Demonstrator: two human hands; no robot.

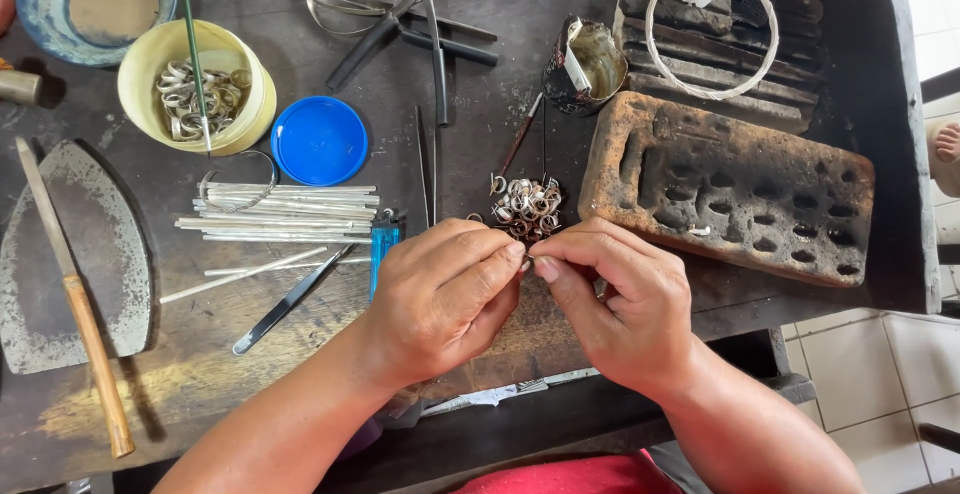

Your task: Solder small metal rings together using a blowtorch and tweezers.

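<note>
Head view looks straight down on a dark, worn workbench (pixel 520 14), where both hands meet near the middle of its front edge. Left hand (pixel 440 294) and right hand (pixel 620 299) face each other, fingertips pressed together on a tiny metal piece (pixel 529 259) pinched between thumb and forefinger of each; the piece is too small to make out in detail. Just beyond the fingertips, toward the centre of the bench, lies a small heap of silver rings (pixel 525 206), close to the hands but not touching them. Right of the heap, reaching toward the right edge, sits a scorched perforated brick (pixel 730 189), with a ridged charred block carrying a wire hoop (pixel 712 29) behind it at the back right corner. A small blackened pot (pixel 585 64) stands beside that block. Left of the hands lie a bundle of silver rods (pixel 285 216), a blue lighter (pixel 383 249) and a blue lid (pixel 320 141). A yellow bowl of rings (pixel 195 89) stands toward the back left, and a wooden-handled file (pixel 75 299) rests across a flat metal plate (pixel 75 254) by the left edge.
</note>
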